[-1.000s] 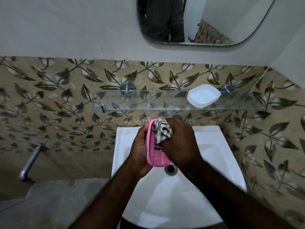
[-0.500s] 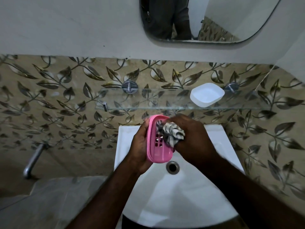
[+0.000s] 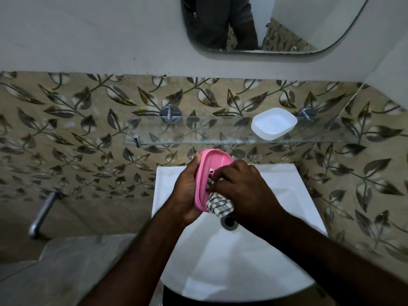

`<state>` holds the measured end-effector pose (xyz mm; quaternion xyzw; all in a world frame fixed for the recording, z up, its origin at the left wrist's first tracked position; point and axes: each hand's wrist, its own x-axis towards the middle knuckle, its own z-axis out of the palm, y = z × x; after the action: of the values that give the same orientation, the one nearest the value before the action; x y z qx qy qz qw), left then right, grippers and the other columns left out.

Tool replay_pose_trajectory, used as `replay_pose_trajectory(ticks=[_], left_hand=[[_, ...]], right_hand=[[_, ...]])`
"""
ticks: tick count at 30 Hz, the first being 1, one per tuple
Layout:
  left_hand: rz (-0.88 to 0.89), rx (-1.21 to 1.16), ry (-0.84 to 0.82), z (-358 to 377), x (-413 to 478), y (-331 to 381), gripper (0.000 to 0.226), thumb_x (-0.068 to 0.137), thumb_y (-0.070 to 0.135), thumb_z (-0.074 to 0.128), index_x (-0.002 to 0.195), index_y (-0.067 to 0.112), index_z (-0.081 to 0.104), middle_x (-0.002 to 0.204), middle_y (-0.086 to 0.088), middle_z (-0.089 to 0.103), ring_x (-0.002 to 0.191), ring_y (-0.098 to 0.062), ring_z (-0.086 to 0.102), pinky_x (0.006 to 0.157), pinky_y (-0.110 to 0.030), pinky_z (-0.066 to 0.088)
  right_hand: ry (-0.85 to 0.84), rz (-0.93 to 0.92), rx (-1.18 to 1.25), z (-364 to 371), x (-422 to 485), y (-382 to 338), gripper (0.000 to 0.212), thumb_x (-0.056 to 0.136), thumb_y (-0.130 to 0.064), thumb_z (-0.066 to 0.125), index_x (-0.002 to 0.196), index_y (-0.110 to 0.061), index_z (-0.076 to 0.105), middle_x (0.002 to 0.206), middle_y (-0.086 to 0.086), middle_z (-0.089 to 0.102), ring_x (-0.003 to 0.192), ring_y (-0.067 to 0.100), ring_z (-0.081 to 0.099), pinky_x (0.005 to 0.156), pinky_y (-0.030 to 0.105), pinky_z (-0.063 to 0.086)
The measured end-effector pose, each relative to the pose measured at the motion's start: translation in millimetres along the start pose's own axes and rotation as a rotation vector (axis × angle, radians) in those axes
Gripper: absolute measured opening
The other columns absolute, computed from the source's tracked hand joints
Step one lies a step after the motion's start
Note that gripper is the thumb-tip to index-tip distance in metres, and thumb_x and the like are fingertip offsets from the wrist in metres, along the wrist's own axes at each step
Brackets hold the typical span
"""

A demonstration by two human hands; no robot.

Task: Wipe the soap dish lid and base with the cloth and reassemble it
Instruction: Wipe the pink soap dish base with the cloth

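Gripping pink soap dish part with left hand, right hand clutching checked cloth against it

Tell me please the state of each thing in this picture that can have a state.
pink slotted soap dish part: held on edge over the washbasin, not assembled
white soap dish part: open side up on the glass shelf
checked cloth: bunched, pressed against the pink part
left hand: grips the pink part
right hand: grips the cloth
drain: open, no plug seen
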<state>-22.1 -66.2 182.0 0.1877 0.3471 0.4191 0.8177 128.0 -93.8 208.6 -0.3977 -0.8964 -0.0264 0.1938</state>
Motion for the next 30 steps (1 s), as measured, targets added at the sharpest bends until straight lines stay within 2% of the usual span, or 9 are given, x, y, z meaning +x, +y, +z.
replay_pose_trajectory(ticks=[5,10,12,14,18,21,24,27,30], left_hand=[[-0.056,-0.043,0.014,-7,-2,-10,0.071,0.089,0.058,0.042,0.125,-0.002,0.057,0.091,-0.019,0.07,0.077,-0.029,0.069,0.062,-0.031,0.058],[-0.037,-0.079,0.032,2,-1,-8,0.066,0.092,0.056,0.041,0.118,-0.002,0.06,0.099,-0.023,0.07,0.084,-0.033,0.07,0.082,-0.042,0.052],[-0.042,-0.082,0.07,2,-2,-8,0.069,0.09,0.057,0.045,0.122,-0.003,0.059,0.109,-0.025,0.068,0.094,-0.034,0.068,0.089,-0.044,0.05],[-0.074,-0.08,0.066,-2,-3,-12,0.073,0.087,0.058,0.051,0.126,-0.003,0.057,0.121,-0.027,0.061,0.106,-0.036,0.062,0.097,-0.044,0.048],[-0.065,-0.07,0.055,-2,-2,-16,0.065,0.091,0.056,0.043,0.114,-0.002,0.062,0.095,-0.022,0.071,0.08,-0.031,0.071,0.075,-0.038,0.058],[-0.018,-0.053,0.072,2,-3,-11,0.062,0.09,0.056,0.045,0.112,0.001,0.064,0.098,-0.021,0.072,0.083,-0.031,0.071,0.081,-0.041,0.052],[-0.026,-0.053,0.067,-2,-4,-7,0.076,0.08,0.059,0.058,0.126,0.0,0.057,0.121,-0.024,0.063,0.109,-0.035,0.062,0.096,-0.045,0.047],[-0.052,-0.022,0.092,-5,-4,-11,0.073,0.086,0.06,0.049,0.129,0.0,0.056,0.116,-0.023,0.064,0.102,-0.033,0.063,0.089,-0.04,0.051],[-0.036,-0.017,0.075,-3,-2,-14,0.066,0.092,0.056,0.043,0.128,0.002,0.058,0.116,-0.021,0.065,0.099,-0.032,0.063,0.091,-0.041,0.048]], right_hand=[[-0.155,-0.204,0.006,10,-19,1,0.027,0.073,-0.021,0.073,0.099,-0.025,0.069,0.107,0.0,0.065,0.099,0.028,0.057,0.075,0.041,0.044],[-0.022,-0.054,0.114,-3,0,13,0.024,0.067,-0.017,0.076,0.091,-0.018,0.073,0.093,0.0,0.069,0.087,0.022,0.057,0.077,0.035,0.042],[-0.056,-0.08,0.218,-5,-1,-2,0.025,0.059,-0.012,0.071,0.083,-0.015,0.071,0.081,0.0,0.068,0.079,0.017,0.053,0.076,0.028,0.039],[-0.113,-0.137,0.252,-3,-10,-13,0.023,0.064,-0.006,0.072,0.084,-0.015,0.068,0.084,0.0,0.068,0.081,0.019,0.055,0.077,0.028,0.04],[-0.073,-0.081,0.112,-2,-8,12,0.024,0.071,-0.016,0.077,0.092,-0.022,0.068,0.095,-0.006,0.069,0.089,0.027,0.06,0.073,0.04,0.046],[0.003,0.024,0.25,-6,5,6,0.026,0.062,-0.011,0.072,0.087,-0.014,0.072,0.088,0.0,0.071,0.084,0.025,0.063,0.079,0.037,0.042],[-0.107,-0.12,0.326,-6,-3,-12,0.03,0.058,-0.007,0.067,0.087,-0.01,0.072,0.091,0.004,0.07,0.088,0.015,0.053,0.081,0.033,0.038],[-0.191,-0.201,0.121,-2,-10,3,0.023,0.071,-0.016,0.075,0.093,-0.022,0.072,0.1,-0.004,0.069,0.095,0.019,0.055,0.077,0.038,0.044],[-0.182,-0.115,0.0,-6,-6,24,0.023,0.071,-0.025,0.077,0.094,-0.027,0.072,0.102,-0.008,0.069,0.097,0.026,0.058,0.073,0.042,0.046]])
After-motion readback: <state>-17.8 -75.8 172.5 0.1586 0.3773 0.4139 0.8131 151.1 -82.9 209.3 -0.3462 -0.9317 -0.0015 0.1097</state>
